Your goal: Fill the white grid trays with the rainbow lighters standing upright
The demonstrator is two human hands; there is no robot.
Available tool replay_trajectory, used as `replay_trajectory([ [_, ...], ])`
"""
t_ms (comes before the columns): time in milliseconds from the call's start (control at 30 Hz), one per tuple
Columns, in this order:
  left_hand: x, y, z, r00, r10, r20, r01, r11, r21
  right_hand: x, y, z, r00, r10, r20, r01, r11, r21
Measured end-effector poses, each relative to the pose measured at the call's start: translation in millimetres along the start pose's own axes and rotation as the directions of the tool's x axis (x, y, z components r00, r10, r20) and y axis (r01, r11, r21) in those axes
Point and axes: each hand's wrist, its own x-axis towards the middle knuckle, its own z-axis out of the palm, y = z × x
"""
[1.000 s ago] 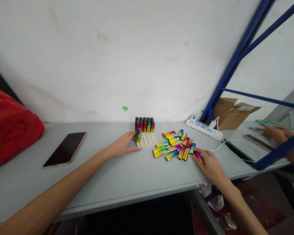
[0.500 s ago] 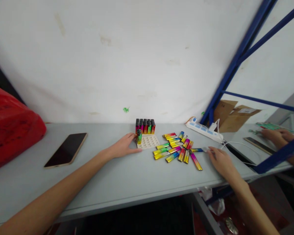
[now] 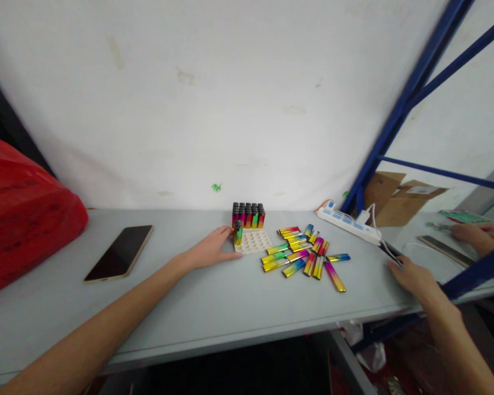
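My left hand (image 3: 214, 248) rests at the left corner of a white tray (image 3: 254, 242) with rows of small square holes. Its thumb lies along the front edge and its fingers are at the left side. One green-yellow lighter (image 3: 239, 235) stands upright in the tray beside my fingertips. Behind it, several lighters with black tops (image 3: 248, 215) stand in tight rows. A loose pile of shiny multicoloured lighters (image 3: 308, 253) lies right of the tray. My right hand (image 3: 414, 277), fingers curled, is beside a dark flat object (image 3: 389, 252) and a white cable; what is in its fingers is hidden.
A phone (image 3: 120, 252) lies at left near a red bag (image 3: 28, 214). A white power strip (image 3: 348, 224) stands by the blue metal frame (image 3: 389, 129), with a cardboard box (image 3: 389, 200) behind. Another person's hands (image 3: 473, 236) work beyond the frame.
My right hand has moved right, away from the loose lighters, to the dark object near the cable. My left hand keeps its place at the tray. The view has shifted slightly.
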Motion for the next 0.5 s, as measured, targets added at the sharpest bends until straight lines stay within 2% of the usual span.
replay_trajectory([
  [67, 0, 1, -0.6, 1.0, -0.004, 0.0, 0.004, 1.0, -0.004, 3, 2, -7, 0.987, 0.117, 0.111, -0.109, 0.991, -0.079],
  [133, 0, 1, -0.5, 1.0, -0.004, 0.003, 0.004, 1.0, -0.005, 4, 0, -17, 0.98, 0.141, 0.141, -0.126, 0.985, -0.115],
  [200, 1, 1, -0.1, 1.0, -0.005, 0.008, 0.005, 1.0, -0.002, 0, -8, -28, 0.989, 0.118, 0.094, -0.104, 0.985, -0.137],
  [300, 1, 0, 0.2, 1.0, -0.005, 0.011, 0.005, 1.0, -0.003, -15, -36, -45, 0.997, -0.008, -0.078, -0.003, 0.99, -0.14],
  [367, 1, 0, 0.0, 1.0, -0.004, 0.009, 0.004, 1.0, -0.006, -29, -64, -55, 0.98, -0.128, -0.154, 0.122, 0.991, -0.05],
  [500, 1, 1, -0.3, 1.0, -0.007, -0.003, 0.007, 1.0, -0.012, -61, -125, -67, 0.962, -0.269, -0.052, 0.273, 0.918, 0.288],
])
